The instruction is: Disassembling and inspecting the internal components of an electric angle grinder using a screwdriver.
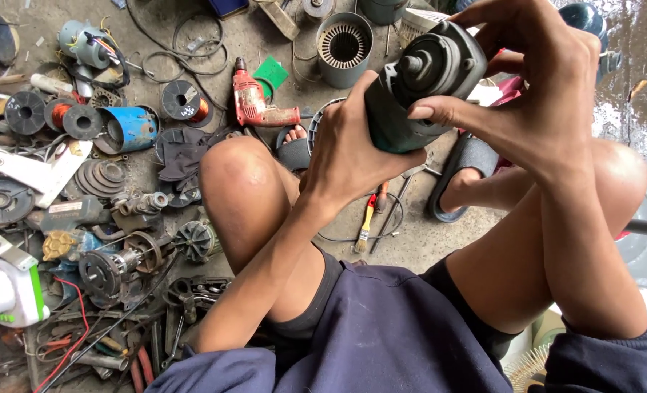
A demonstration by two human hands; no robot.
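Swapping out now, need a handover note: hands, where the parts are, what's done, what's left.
Left hand: gripping the dark green power tool body from below, above the knees.
Right hand: wrapped over the tool's round front end, thumb along its side.
Floor: red drill, grey stator housing, blue motor casing, small brush, loose spanners and pliers at lower left.
Done: cannot tell from this view.
Left: tool in hand, not set down; how far apart it is cannot be judged.

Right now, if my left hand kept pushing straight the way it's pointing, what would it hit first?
Probably the grey ribbed motor housing on the floor beyond the dark power tool that the left hand grips, though depth is unclear.
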